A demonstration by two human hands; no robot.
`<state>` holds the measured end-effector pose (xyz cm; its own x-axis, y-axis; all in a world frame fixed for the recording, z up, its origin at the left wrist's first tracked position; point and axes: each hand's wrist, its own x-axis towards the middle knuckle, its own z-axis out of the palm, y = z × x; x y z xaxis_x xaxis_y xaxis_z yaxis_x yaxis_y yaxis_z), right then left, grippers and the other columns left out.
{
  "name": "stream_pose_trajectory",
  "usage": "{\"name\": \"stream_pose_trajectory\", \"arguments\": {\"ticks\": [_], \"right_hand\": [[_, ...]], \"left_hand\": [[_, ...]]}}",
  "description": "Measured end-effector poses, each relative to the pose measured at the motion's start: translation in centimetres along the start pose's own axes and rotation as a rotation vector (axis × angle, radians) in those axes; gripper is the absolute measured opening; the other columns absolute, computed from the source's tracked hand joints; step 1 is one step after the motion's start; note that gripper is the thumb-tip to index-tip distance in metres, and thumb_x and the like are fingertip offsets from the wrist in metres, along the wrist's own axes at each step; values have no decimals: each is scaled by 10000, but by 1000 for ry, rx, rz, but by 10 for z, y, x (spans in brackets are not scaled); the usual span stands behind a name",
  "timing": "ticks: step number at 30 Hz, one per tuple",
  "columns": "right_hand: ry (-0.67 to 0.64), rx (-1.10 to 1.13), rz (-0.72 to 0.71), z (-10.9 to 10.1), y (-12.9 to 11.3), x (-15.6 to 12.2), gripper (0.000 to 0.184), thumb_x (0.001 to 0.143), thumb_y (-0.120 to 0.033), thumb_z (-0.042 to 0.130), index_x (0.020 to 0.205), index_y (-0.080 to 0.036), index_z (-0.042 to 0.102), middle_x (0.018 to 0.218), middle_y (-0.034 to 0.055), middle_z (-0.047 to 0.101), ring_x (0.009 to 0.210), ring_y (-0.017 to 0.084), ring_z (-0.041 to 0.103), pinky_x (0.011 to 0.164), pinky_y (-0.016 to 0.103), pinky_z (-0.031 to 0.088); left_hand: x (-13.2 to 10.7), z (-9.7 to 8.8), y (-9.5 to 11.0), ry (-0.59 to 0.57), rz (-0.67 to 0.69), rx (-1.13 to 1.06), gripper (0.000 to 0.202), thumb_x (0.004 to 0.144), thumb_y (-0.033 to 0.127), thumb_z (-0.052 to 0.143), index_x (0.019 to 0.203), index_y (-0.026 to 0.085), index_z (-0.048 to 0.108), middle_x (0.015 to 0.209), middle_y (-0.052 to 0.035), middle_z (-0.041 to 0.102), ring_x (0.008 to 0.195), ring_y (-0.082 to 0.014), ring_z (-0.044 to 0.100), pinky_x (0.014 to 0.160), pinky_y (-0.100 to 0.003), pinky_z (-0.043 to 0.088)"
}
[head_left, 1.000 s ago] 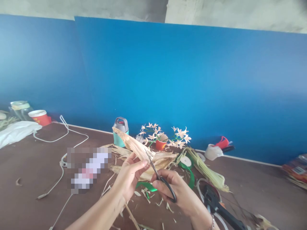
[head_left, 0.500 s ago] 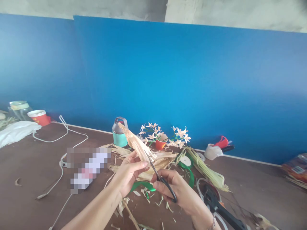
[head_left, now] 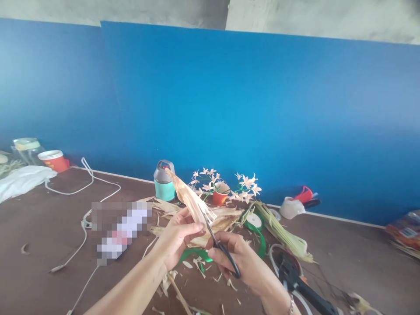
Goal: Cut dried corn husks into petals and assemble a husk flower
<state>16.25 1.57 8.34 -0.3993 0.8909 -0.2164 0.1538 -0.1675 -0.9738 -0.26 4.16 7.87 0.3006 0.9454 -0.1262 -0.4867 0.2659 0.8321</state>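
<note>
My left hand pinches a dry, tan corn husk that sticks up and to the left above the brown table. My right hand grips black-handled scissors, fingers through the loops. The blades point up-left and meet the husk just above my left thumb. Below my hands lie a heap of more husks, green ribbon and small cut scraps.
Behind the husk heap stand a teal flask and husk flowers in an orange pot. A black glue gun lies at right. White cable, a red cup and a jar sit at left.
The husk has swung more upright and a little to the right in my left hand. The scissors have stayed at its base, my right hand shifting slightly left.
</note>
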Motion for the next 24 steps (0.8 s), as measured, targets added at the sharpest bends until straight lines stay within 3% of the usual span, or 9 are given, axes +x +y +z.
{"name": "stream_pose_trajectory", "arguments": {"ticks": [11, 18, 24], "right_hand": [[-33, 18, -5, -4, 1, -2, 353, 673, -455, 716, 771, -149, 570, 485, -93, 378, 397, 29, 293, 370, 158, 236], [-31, -2, 15, -3, -1, -2, 421, 625, -509, 726, 771, -151, 560, 519, -71, 448, 404, 47, 385, 381, 166, 303], [-52, 11, -32, -4, 0, -3, 367, 672, -468, 712, 767, -147, 562, 508, -90, 380, 409, 30, 288, 374, 158, 238]], "left_hand": [[3, -2, 3, -22, -6, -3, 325, 613, 85, 697, 921, 186, 688, 763, -29, 700, 645, -138, 605, 649, -241, 436], [3, -3, 3, -77, -33, 34, 306, 641, 67, 668, 927, 175, 671, 751, -28, 680, 623, -125, 580, 635, -246, 435], [4, -7, 4, -105, -56, 58, 317, 627, 60, 676, 925, 166, 659, 752, -24, 674, 636, -121, 575, 642, -251, 425]]}}
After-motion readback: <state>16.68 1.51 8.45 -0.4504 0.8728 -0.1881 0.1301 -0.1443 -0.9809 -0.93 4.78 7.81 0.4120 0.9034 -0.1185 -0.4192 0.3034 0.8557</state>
